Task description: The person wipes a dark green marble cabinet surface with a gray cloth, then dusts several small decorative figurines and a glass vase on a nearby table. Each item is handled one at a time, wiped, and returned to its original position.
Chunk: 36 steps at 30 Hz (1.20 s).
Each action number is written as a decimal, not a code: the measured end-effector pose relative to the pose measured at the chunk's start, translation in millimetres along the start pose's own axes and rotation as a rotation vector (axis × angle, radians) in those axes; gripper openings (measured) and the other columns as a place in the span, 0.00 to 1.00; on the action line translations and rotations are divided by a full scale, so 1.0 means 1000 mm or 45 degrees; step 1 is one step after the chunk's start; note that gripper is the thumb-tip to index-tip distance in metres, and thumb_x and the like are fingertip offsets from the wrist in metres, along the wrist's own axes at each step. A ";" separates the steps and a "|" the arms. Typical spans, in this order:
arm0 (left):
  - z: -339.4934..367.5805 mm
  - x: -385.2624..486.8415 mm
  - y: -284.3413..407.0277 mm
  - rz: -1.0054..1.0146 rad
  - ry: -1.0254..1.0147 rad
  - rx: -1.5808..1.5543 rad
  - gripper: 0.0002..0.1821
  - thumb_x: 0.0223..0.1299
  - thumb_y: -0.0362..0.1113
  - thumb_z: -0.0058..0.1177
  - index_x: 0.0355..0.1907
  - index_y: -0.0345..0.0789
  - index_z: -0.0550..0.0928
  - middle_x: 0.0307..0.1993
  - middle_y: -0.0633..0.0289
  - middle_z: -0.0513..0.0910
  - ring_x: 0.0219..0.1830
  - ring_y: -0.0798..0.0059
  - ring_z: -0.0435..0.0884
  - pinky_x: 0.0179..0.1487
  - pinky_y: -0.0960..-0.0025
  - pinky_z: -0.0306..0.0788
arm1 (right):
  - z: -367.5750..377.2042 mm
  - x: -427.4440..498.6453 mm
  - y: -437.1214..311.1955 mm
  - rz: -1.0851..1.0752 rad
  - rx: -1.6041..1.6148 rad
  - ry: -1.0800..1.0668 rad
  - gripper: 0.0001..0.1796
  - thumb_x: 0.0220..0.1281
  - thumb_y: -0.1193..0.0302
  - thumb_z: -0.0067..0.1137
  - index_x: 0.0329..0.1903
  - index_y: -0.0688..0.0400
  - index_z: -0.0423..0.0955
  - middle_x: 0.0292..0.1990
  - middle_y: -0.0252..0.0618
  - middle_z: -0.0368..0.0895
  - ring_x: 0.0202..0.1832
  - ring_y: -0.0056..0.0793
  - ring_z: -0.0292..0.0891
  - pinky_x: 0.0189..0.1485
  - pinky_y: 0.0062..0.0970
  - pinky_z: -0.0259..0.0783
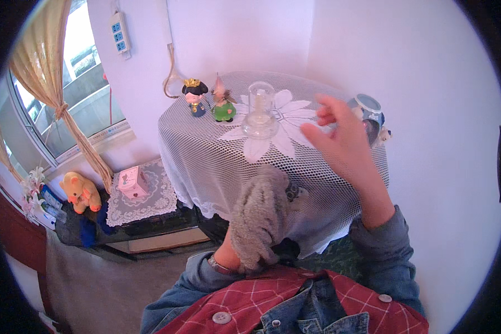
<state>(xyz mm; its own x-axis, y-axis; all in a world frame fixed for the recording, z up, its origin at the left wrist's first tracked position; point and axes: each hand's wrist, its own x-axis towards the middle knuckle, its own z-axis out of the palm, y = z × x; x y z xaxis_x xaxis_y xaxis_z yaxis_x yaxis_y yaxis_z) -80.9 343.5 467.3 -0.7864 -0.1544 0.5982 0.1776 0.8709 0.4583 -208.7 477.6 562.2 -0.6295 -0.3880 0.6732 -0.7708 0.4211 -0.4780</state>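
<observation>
My left hand is at my chest, mostly hidden by a grey fluffy cloth or plush item that it holds up against the table's front. Its fingers are out of sight. Raised over the right of the lace-covered table, my right hand is empty, with thumb and fingers apart and a little blurred. To its left stands a clear glass dome-shaped vessel on a flared base. Partly behind my right hand is a blue-grey ornament with a round top, near the table's right edge.
A crowned figurine and a green-dressed figurine stand on the white lace tablecloth. Lower left, a pink box sits on a lace mat, beside a yellow plush toy. Walls border the table's back and right.
</observation>
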 end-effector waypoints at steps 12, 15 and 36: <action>-0.060 -0.008 -0.058 0.003 0.074 0.101 0.21 0.65 0.54 0.53 0.61 0.62 0.77 0.54 0.58 0.74 0.55 0.57 0.73 0.58 0.57 0.68 | 0.113 0.082 0.030 0.244 -0.021 -0.368 0.40 0.42 0.45 0.72 0.42 0.74 0.78 0.41 0.59 0.82 0.41 0.45 0.81 0.45 0.38 0.76; -0.064 -0.002 -0.068 0.099 0.266 0.207 0.21 0.62 0.56 0.56 0.58 0.57 0.78 0.50 0.59 0.75 0.52 0.59 0.74 0.56 0.58 0.69 | 0.123 0.080 0.037 0.296 0.170 -0.361 0.36 0.41 0.48 0.73 0.38 0.73 0.79 0.38 0.53 0.83 0.38 0.36 0.81 0.42 0.34 0.76; -0.065 0.026 -0.071 0.164 0.286 0.177 0.29 0.58 0.58 0.60 0.47 0.34 0.79 0.40 0.55 0.81 0.44 0.54 0.78 0.51 0.55 0.71 | 0.097 0.055 0.021 0.643 1.582 -0.097 0.20 0.64 0.70 0.56 0.56 0.65 0.68 0.52 0.51 0.78 0.52 0.40 0.78 0.58 0.47 0.77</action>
<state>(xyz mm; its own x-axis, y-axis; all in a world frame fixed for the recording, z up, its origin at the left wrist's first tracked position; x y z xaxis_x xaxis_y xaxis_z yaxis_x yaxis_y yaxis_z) -75.0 247.2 492.8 -0.6093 -0.1241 0.7832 0.1729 0.9431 0.2840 -269.3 385.5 533.9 -0.8418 -0.4734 0.2593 -0.0067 -0.4712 -0.8820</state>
